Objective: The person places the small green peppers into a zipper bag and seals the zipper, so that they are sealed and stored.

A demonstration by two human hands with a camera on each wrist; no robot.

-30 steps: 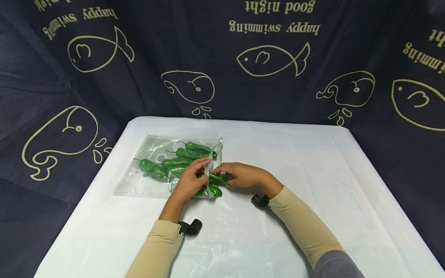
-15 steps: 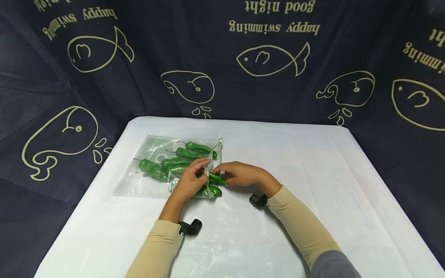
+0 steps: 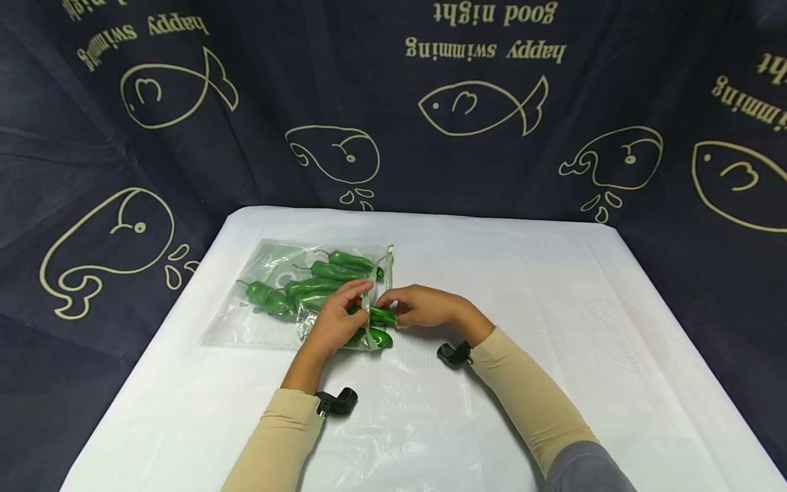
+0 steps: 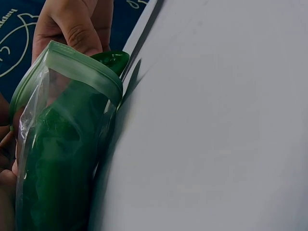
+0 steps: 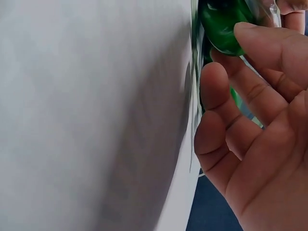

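Observation:
A clear zip bag (image 3: 223, 329) lies flat on the table with several long green peppers (image 3: 269, 301) inside. Its mouth, with a pale green zip strip (image 4: 77, 65), faces right. My left hand (image 3: 335, 322) pinches the near layer of the mouth and lifts it. My right hand (image 3: 430, 306) is at the opening and pinches the blunt end of a green pepper (image 3: 384, 316) between thumb and fingers; the rest of that pepper is in the bag, partly behind my left hand. Another pepper (image 3: 380, 338) pokes out of the mouth nearer to me.
A white cloth (image 3: 522, 383) covers the table. Dark blue fabric with fish and whale prints (image 3: 393, 171) hangs behind and at the sides. A black wrist camera (image 3: 337, 402) sits on the left wrist, another camera (image 3: 453, 354) on the right.
My right hand has moved slightly left, and the pepper it pinches has slid a little further into the bag. My left hand and the bag have stayed in place.

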